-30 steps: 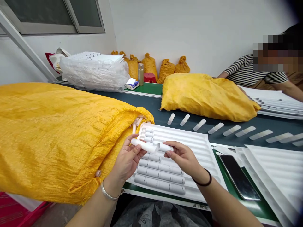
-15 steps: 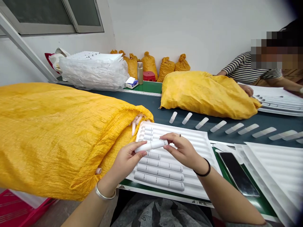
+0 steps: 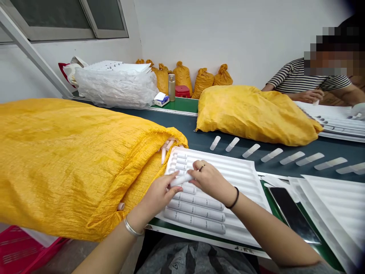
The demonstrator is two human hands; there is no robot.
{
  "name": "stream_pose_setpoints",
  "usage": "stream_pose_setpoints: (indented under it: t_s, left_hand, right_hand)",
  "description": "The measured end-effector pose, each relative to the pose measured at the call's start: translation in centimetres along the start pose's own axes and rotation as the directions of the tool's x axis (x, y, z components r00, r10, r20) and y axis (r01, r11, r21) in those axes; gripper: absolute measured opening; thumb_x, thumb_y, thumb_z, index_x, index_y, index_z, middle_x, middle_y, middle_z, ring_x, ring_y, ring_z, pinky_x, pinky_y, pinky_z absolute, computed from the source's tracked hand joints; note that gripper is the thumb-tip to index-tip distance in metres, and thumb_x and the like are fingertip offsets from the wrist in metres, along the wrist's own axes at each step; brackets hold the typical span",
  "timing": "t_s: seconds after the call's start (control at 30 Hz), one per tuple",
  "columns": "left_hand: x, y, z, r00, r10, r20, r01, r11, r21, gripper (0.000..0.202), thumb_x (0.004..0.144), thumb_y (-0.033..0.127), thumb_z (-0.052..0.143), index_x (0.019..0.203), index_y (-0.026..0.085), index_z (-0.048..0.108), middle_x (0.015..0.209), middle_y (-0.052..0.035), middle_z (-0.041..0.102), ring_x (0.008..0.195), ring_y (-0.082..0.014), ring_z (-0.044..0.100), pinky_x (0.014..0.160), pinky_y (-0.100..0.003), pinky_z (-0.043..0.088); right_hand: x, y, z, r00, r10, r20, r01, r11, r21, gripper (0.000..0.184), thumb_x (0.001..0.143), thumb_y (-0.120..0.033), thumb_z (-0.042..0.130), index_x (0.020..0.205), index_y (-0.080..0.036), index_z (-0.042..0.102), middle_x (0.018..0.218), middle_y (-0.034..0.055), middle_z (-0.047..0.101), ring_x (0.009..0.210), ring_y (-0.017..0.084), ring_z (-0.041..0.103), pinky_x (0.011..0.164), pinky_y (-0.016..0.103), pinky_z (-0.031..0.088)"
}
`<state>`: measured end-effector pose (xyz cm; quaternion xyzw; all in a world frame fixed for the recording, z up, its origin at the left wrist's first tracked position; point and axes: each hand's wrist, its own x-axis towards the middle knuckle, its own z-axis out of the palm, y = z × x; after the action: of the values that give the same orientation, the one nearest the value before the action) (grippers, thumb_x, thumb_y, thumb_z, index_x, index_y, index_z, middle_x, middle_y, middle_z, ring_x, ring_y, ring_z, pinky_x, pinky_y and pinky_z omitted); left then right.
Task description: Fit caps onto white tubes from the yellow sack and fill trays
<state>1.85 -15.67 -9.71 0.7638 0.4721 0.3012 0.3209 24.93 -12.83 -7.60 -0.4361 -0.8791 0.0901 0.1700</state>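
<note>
A slim white plastic tube (image 3: 180,180) lies between my two hands, over the white grooved tray (image 3: 242,182). My left hand (image 3: 160,195) grips its left end between thumb and fingers. The fingers of my right hand (image 3: 209,179) are closed round the right end and hide it. Below my hands, labelled white tubes (image 3: 196,216) lie in the tray's front grooves. Several short labelled pieces (image 3: 181,161) fill the grooves at its left side. Left of the tray, the mouth of a big yellow sack (image 3: 85,160) shows loose white tubes (image 3: 165,149).
A row of whitish tubes (image 3: 270,154) lies on the dark belt (image 3: 242,139) beyond the tray. Behind them rests another yellow sack (image 3: 251,112). A phone (image 3: 293,215) and stacked trays (image 3: 339,205) are at right. A co-worker in a striped top (image 3: 299,78) handles something across the belt.
My right hand has turned over and closed further round the tube's right end, covering its printed part. The row of tubes on the belt appears shifted slightly right, along with the view.
</note>
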Motion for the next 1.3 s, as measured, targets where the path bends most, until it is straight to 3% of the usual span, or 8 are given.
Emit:
stream_pose_setpoints:
  t_s: [0.17,0.47,0.67,0.77,0.9,1.03,1.1,1.3]
  left_hand:
    - [4.9,-5.7,-2.8,0.986,-0.058,-0.157,0.103,0.949,0.297,0.038,0.09,0.019,0.035,0.118,0.01,0.059,0.115,-0.0164,0.061,0.11,-0.0257,0.055,0.099,-0.042,0.041]
    - [9.1,-9.4,-2.1,0.999,0.032,-0.033,-0.021,0.954,0.301,0.012,0.073,0.014,0.056,0.075,0.016,0.068,0.101,-0.011,0.061,0.098,-0.0261,0.053,0.094,-0.044,0.042]
    - [6.6,-6.0,-4.0,0.981,0.092,-0.17,-0.07,0.988,0.135,0.026,0.088,0.031,0.051,0.106,0.019,0.065,0.108,-0.0087,0.063,0.105,-0.0225,0.056,0.096,-0.038,0.043]
    - [4.7,-3.2,-3.6,0.963,-0.032,-0.268,-0.03,0.974,-0.225,0.027,0.082,0.034,0.063,0.106,0.02,0.063,0.106,-0.0059,0.065,0.1,-0.0191,0.06,0.09,-0.032,0.047]
    - [2.8,0.0,-2.0,0.914,-0.349,-0.207,0.007,0.524,-0.852,0.036,0.071,0.028,0.077,0.102,0.024,0.058,0.09,0.0024,0.064,0.08,-0.0104,0.062,0.076,-0.022,0.051]
    - [1.7,1.6,-0.6,0.91,-0.415,-0.015,0.121,0.299,-0.946,0.038,0.066,0.026,0.081,0.097,0.023,0.058,0.083,0.0041,0.065,0.073,-0.0078,0.063,0.073,-0.02,0.052]
    - [1.3,1.7,-0.2,0.907,-0.42,0.015,0.175,0.345,-0.922,0.038,0.065,0.028,0.082,0.095,0.02,0.061,0.084,0.0023,0.067,0.073,-0.0087,0.064,0.073,-0.02,0.052]
    - [0.4,1.7,-0.6,0.941,-0.338,-0.012,0.255,0.732,-0.632,0.037,0.074,0.035,0.074,0.103,0.015,0.067,0.074,-0.0008,0.067,0.068,-0.0105,0.06,0.067,-0.021,0.05]
  right_hand:
    - [5.0,6.2,1.0,0.825,0.558,-0.082,-0.563,0.824,-0.058,0.03,0.091,-0.031,0.048,0.113,-0.013,0.058,0.103,0.0129,0.065,0.098,0.024,0.06,0.083,0.031,0.044]
    - [7.5,10.9,0.8,0.641,0.763,0.086,-0.759,0.647,-0.081,0.038,0.08,-0.036,0.064,0.101,-0.005,0.063,0.101,0.0193,0.066,0.092,0.027,0.063,0.075,0.03,0.044]
    - [1.0,3.9,1.8,0.817,0.526,0.237,-0.541,0.841,-0.001,0.025,0.087,-0.038,0.056,0.095,-0.018,0.069,0.098,0.0092,0.068,0.093,0.022,0.063,0.082,0.028,0.045]
    - [-2.5,0.8,3.7,0.892,0.284,0.351,-0.322,0.945,0.055,0.012,0.08,-0.026,0.064,0.085,-0.017,0.07,0.097,0.0094,0.067,0.091,0.023,0.062,0.083,0.031,0.047]
    - [-4.1,-0.4,3.7,0.936,0.317,0.151,-0.344,0.915,0.209,0.019,0.078,-0.017,0.06,0.097,-0.013,0.064,0.096,0.0108,0.064,0.089,0.024,0.06,0.081,0.037,0.049]
    - [-3.5,-0.6,1.1,0.931,0.364,-0.029,-0.234,0.657,0.717,0.028,0.087,-0.03,0.055,0.112,-0.017,0.056,0.084,0.0042,0.062,0.073,0.016,0.061,0.066,0.03,0.052]
    - [-3.2,-0.8,-0.2,0.939,0.324,-0.113,-0.101,0.576,0.811,0.03,0.089,-0.032,0.055,0.117,-0.02,0.056,0.082,0.0029,0.061,0.071,0.014,0.061,0.065,0.029,0.053]
    - [-3.0,-0.2,-2.5,0.935,0.017,-0.354,0.172,0.85,0.498,0.029,0.089,-0.017,0.056,0.117,-0.024,0.06,0.108,0.0073,0.062,0.104,0.019,0.059,0.09,0.034,0.049]
